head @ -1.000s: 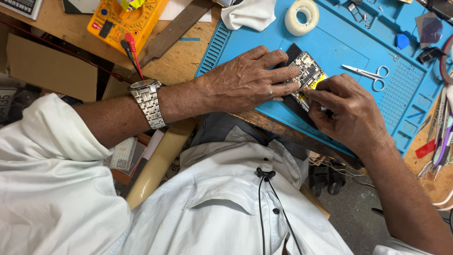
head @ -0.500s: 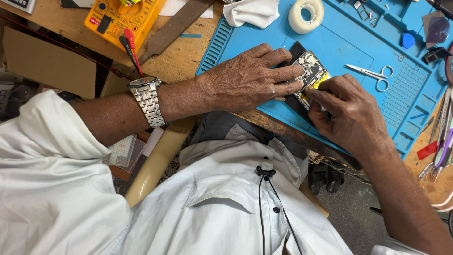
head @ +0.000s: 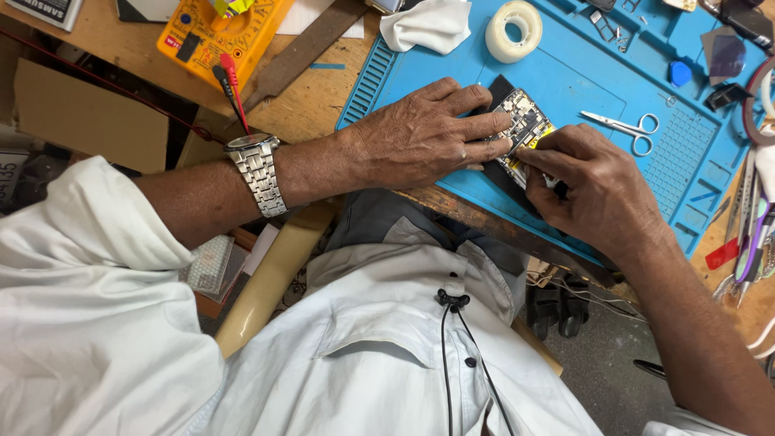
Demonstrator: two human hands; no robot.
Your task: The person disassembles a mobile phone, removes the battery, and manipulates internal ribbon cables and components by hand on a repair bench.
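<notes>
An opened phone (head: 525,121) with its circuit board showing lies on a blue work mat (head: 589,81). My left hand (head: 424,133) lies flat over the phone's near end, fingers pressing it down; a steel watch (head: 257,173) is on that wrist. My right hand (head: 593,190) is curled at the phone's lower right edge, fingertips pinched on a small yellow part of the phone; whether it holds a tool I cannot tell.
Scissors (head: 626,125) lie right of the phone on the mat. A tape roll (head: 514,31) and white cloth (head: 425,24) sit at the mat's far edge. An orange multimeter (head: 218,32) rests on the wooden bench, and several tools (head: 751,226) lie at the right.
Both hands stay on the phone; the view has shifted slightly, and my right fingertips have moved a little along the phone's edge.
</notes>
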